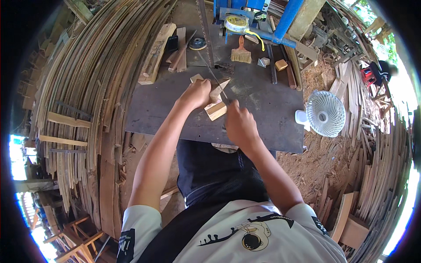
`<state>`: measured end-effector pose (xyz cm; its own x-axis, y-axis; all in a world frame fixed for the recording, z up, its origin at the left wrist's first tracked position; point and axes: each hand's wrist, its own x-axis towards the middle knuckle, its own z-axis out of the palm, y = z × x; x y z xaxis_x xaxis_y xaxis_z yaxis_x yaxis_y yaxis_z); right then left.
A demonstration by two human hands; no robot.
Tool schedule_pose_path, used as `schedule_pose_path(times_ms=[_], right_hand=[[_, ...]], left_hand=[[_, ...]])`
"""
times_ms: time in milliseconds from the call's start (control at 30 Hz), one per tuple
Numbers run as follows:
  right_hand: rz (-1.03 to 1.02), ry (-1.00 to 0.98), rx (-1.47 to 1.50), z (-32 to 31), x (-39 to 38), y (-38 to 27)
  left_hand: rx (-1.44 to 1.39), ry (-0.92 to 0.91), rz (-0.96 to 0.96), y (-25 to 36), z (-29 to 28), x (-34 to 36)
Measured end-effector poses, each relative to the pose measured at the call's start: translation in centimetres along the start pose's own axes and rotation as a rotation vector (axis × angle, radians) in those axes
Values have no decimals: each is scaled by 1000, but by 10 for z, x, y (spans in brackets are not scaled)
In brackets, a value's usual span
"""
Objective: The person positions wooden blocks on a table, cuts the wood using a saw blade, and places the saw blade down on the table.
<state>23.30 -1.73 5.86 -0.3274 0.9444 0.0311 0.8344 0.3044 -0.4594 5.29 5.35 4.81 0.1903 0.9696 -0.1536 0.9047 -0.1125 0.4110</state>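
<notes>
My left hand (198, 93) is closed on a small pale wood piece (220, 85) with a pointed end, pressing it down over the metal table (162, 114). A wooden block (215, 111) with a lighter stripe sits just below that piece, touching it or nearly so. In my right hand (241, 122), the fingers wrap round the near end of a long thin metal file (214, 75). The file slants up and left across the wood piece, its far end reaching toward the upright saw blade (206, 33). My fingers hide the file's handle and part of the wood.
Along the table's far side are a brush (241, 53), a tape measure (237, 24), metal bars (272, 65), a wood chunk (281, 65) and a black disc (197, 43). Thick wood (157, 55) lies left. A white fan (325, 114) stands right. Stacked strips (83, 83) line the left.
</notes>
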Motion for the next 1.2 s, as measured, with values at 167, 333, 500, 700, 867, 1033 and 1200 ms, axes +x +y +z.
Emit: schedule_pose_path(times_ms=[167, 333, 500, 700, 867, 1033, 1200], right_hand=[[119, -101, -10, -11, -24, -3], [-55, 40, -50, 6, 21, -3], [100, -72, -13, -3, -24, 1], [58, -10, 32, 0, -3, -11], [115, -52, 35, -4, -25, -7], [33, 25, 52, -2, -7, -4], [24, -4, 85, 11, -14, 8]], left_hand=[[28, 3, -72, -4, -3, -9], [-52, -53, -26, -1, -6, 3], [68, -126, -139, 17, -19, -9], [-24, -82, -94, 12, -12, -6], [-44, -20, -119, 7, -9, -8], [-11, -69, -157, 12, -14, -5], [-5, -41, -125, -5, 6, 0]])
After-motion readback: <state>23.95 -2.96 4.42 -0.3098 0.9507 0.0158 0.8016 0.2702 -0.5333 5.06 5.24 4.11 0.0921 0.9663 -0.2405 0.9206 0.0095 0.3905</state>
